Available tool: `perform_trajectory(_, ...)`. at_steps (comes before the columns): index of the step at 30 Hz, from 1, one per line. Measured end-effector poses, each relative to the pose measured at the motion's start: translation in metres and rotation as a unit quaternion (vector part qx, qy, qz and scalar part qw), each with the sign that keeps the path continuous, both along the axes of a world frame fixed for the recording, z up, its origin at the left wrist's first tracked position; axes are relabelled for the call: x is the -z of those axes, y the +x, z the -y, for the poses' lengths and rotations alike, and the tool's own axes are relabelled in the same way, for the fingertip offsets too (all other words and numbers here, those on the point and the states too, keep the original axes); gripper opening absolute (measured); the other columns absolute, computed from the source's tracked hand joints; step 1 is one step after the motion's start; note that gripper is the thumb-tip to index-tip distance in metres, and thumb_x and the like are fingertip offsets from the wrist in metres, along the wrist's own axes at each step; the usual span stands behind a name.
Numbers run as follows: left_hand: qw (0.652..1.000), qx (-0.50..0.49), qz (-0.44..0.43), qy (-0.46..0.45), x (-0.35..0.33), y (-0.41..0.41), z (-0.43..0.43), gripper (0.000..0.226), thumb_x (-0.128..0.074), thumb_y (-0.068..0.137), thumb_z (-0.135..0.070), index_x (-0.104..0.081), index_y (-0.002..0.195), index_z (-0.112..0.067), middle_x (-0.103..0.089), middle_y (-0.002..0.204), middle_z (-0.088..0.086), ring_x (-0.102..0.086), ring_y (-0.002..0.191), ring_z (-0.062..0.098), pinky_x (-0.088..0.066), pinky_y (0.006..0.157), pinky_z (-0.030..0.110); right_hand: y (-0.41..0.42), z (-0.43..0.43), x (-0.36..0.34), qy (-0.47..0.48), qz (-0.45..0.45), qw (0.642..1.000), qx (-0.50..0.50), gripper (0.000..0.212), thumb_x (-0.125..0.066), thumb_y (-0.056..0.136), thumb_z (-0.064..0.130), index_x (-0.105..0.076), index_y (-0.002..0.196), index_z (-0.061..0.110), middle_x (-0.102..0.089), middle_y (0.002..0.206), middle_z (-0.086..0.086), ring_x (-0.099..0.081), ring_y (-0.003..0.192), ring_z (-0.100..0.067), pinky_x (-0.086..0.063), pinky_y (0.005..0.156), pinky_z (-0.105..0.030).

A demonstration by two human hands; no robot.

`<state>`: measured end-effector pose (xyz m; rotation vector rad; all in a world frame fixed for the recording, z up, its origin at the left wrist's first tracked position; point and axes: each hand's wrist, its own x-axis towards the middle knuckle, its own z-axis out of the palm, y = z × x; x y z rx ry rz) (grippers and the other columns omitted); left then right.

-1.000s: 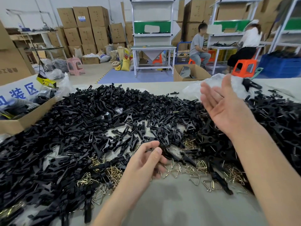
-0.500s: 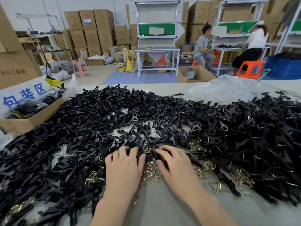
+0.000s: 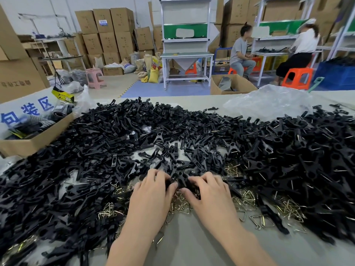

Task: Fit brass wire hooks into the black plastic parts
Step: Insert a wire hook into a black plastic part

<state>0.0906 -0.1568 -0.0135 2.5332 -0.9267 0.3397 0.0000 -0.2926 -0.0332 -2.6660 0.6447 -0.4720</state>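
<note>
Picking step: left hand (image 3: 151, 194) and right hand (image 3: 210, 196) work black parts (image 3: 180, 178) at the pile's edge.
Grip: both clenched on parts.
Brass hooks (image 3: 179, 206): loose on tabletop (image 3: 192, 248) beneath.
Next: probably seating one hook squarely.

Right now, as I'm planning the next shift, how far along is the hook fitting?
Done: many parts in the right pile show wire, seemingly fitted. In hand: left hand and right hand reach among black parts; grip unclear. Left: the big left heap and loose brass hooks.
</note>
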Motion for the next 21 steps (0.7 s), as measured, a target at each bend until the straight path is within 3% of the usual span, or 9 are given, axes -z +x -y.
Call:
perform_trajectory(4,0.999,-0.031,0.017,-0.038,-0.004,-0.004,-0.001,0.023,-0.056,0.097,-0.042,-0.061,0.103,-0.02,-0.064,0.101,-0.006,-0.064,0.075,0.023,-0.036,0.066,0.029,-0.001,0.0,-0.001,0.04,0.037,0.998,0.008,0.033,-0.049,0.096,0.059,-0.06,0.12,0.04,-0.043,0.105,0.022,-0.035,0.108,-0.002,-0.028,0.1,-0.027)
perform_trajectory(6,0.997,-0.044,0.01,-0.066,-0.004,-0.003,-0.001,0.024,-0.055,0.098,-0.04,-0.062,0.107,-0.019,-0.068,0.103,-0.006,-0.066,0.08,0.024,-0.042,0.069,0.033,-0.002,0.0,-0.002,0.059,0.058,0.997,0.007,0.022,-0.054,0.095,0.056,-0.06,0.11,0.041,-0.045,0.102,0.025,-0.036,0.107,-0.001,-0.028,0.1,-0.026)
perform_trajectory(8,0.996,-0.056,-0.005,-0.073,-0.005,-0.002,-0.002,0.025,-0.054,0.098,-0.039,-0.062,0.111,-0.018,-0.069,0.106,-0.006,-0.065,0.093,0.023,-0.046,0.081,0.038,-0.004,0.001,-0.003,0.075,0.081,0.994,0.002,0.011,-0.058,0.094,0.054,-0.056,0.099,0.044,-0.049,0.099,0.028,-0.037,0.107,0.001,-0.027,0.097,-0.024)
perform_trajectory(10,0.995,-0.066,-0.023,-0.075,-0.005,-0.001,-0.003,0.025,-0.053,0.099,-0.04,-0.061,0.112,-0.02,-0.068,0.106,-0.007,-0.059,0.105,0.021,-0.042,0.089,0.039,-0.006,0.002,-0.005,0.099,0.096,0.99,-0.003,0.013,-0.062,0.092,0.053,-0.051,0.09,0.046,-0.049,0.094,0.032,-0.035,0.101,0.008,-0.024,0.091,-0.022)
perform_trajectory(13,0.989,-0.047,-0.047,-0.134,-0.009,-0.002,-0.003,0.02,-0.055,0.096,-0.043,-0.057,0.103,-0.024,-0.062,0.093,-0.012,-0.059,0.1,0.021,-0.044,0.088,0.04,-0.008,0.002,-0.01,0.146,0.113,0.983,0.008,0.025,-0.07,0.085,0.053,-0.047,0.078,0.047,-0.045,0.093,0.033,-0.04,0.103,0.006,-0.033,0.091,-0.027)
perform_trajectory(16,0.976,-0.036,-0.074,-0.201,-0.014,-0.005,-0.002,0.022,-0.055,0.091,-0.053,-0.048,0.093,-0.032,-0.06,0.087,-0.018,-0.062,0.088,0.018,-0.049,0.084,0.043,-0.01,0.001,-0.014,0.181,0.125,0.976,0.009,0.023,-0.072,0.084,0.052,-0.05,0.079,0.045,-0.05,0.098,0.029,-0.046,0.109,-0.005,-0.04,0.093,-0.03)
perform_trajectory(19,0.959,-0.032,-0.108,-0.259,-0.014,-0.005,-0.001,0.03,-0.049,0.084,-0.07,-0.047,0.085,-0.04,-0.063,0.078,-0.017,-0.06,0.074,0.008,-0.045,0.066,0.029,-0.011,0.001,-0.017,0.216,0.168,0.962,-0.007,0.021,-0.07,0.088,0.047,-0.053,0.095,0.056,-0.059,0.101,0.031,-0.047,0.107,0.008,-0.036,0.085,-0.013)
perform_trajectory(21,0.95,-0.011,-0.129,-0.285,-0.015,-0.007,0.0,0.029,-0.048,0.082,-0.071,-0.052,0.087,-0.042,-0.063,0.089,-0.025,-0.06,0.073,0.002,-0.041,0.061,0.02,-0.012,0.001,-0.02,0.266,0.203,0.942,-0.016,0.03,-0.071,0.09,0.041,-0.058,0.109,0.061,-0.062,0.103,0.03,-0.05,0.106,0.015,-0.039,0.082,-0.008)
